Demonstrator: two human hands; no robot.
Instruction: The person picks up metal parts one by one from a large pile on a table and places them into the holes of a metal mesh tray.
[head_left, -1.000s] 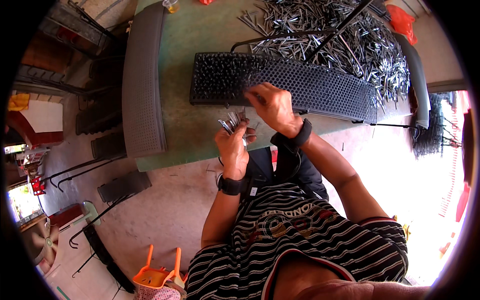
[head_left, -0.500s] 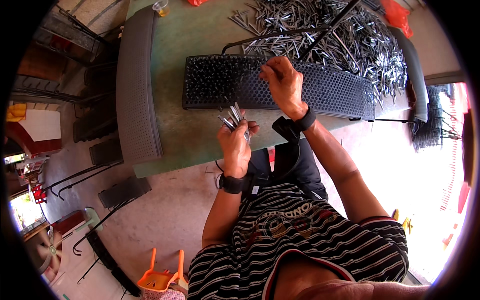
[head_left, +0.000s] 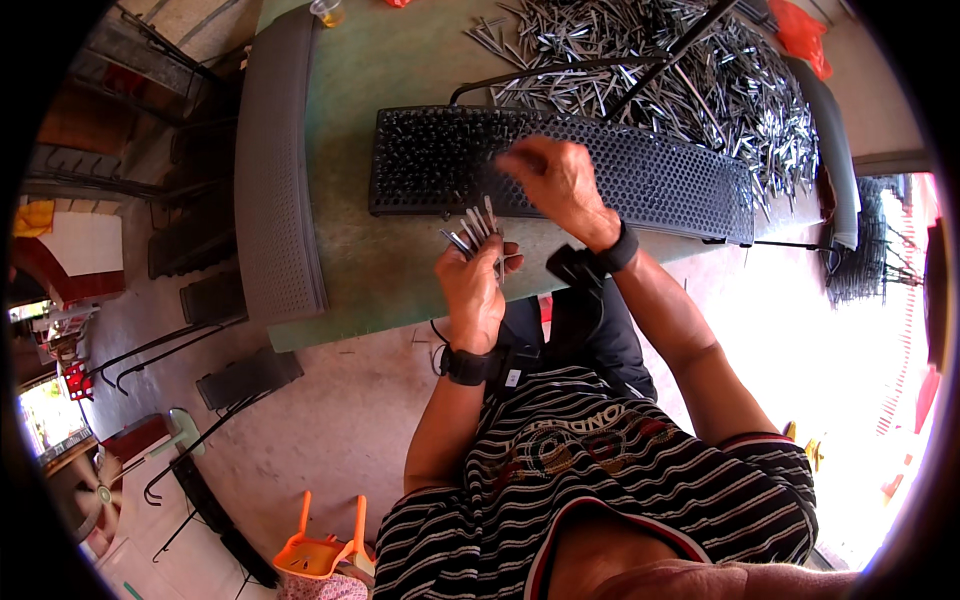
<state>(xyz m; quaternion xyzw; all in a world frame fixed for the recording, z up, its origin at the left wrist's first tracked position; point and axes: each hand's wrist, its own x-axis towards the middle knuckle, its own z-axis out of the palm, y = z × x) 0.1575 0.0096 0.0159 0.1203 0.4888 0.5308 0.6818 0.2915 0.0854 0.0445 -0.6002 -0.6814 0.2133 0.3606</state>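
Observation:
My left hand (head_left: pixel 472 285) is closed round a small bundle of thin metal rods (head_left: pixel 478 228), which fan out above its fingers. It stays just off the near edge of a long black perforated tray (head_left: pixel 680 182). Many holes in the tray's left part carry small upright rods (head_left: pixel 425 160); the holes on the right side look bare. Over the middle of the tray is my right hand (head_left: pixel 560 180), its fingertips smeared by motion, so I cannot make out whether they hold anything.
Behind the tray lies a big heap of loose metal rods (head_left: pixel 740 110), crossed by a black metal frame (head_left: pixel 560 70). Grey perforated sheets (head_left: pixel 275 180) are stacked along the table's left side. A plastic cup (head_left: pixel 327 12) stands at the far edge. An orange stool (head_left: pixel 315 555) is on the floor.
My right hand has moved left and slightly down over the tray. The left hand keeps its place with the bundle, its rods a little more spread.

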